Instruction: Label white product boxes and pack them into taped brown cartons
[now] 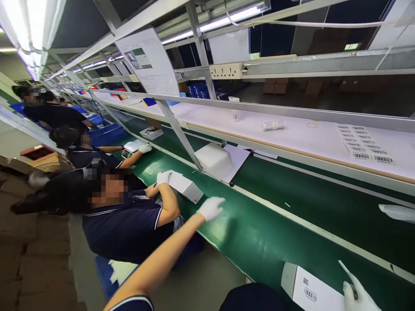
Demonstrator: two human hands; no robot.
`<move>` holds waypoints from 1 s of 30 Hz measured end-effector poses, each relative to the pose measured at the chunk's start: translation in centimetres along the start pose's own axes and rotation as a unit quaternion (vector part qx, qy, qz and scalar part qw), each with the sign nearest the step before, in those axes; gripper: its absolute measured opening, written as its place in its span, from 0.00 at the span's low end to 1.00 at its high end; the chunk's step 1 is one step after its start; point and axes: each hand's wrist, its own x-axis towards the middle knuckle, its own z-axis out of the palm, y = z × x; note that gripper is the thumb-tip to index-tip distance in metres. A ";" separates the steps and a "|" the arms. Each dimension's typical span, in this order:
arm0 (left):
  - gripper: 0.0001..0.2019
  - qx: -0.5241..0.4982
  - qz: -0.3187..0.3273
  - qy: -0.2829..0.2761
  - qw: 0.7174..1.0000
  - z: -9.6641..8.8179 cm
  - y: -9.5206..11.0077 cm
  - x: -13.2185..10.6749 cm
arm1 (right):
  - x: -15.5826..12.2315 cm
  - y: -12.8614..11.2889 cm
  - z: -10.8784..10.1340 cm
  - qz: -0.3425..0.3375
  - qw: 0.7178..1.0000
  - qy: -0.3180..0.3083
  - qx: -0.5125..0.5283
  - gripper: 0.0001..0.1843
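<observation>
White box (309, 287) lies beside right hand (360, 297) clasping slim object (344, 268), left hand (211, 208) half-spread, empty.

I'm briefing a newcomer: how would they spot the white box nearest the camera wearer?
Find the green work surface and follow it to the picture's lower right. Beside the gloved right hand lies the white box. Unlike the co-worker's box, it shows a square code and barcode.

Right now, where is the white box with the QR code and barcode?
The white box is at the lower right of the head view, on the green work surface, just left of the gloved right hand.
</observation>
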 end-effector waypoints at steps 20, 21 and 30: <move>0.54 0.006 0.331 -0.082 0.940 9.9 34.0 8.7 | -7.8 3.1 -5.5 -0.067 0.965 0.156 0.202 0.30; 0.52 0.001 0.352 -0.083 0.932 10.7 36.7 8.2 | -7.9 3.2 -6.2 -0.062 0.965 0.158 0.202 0.29; 0.38 -0.033 0.419 -0.150 0.895 13.8 42.8 5.9 | -7.1 0.7 -8.6 -0.084 0.967 0.108 0.214 0.21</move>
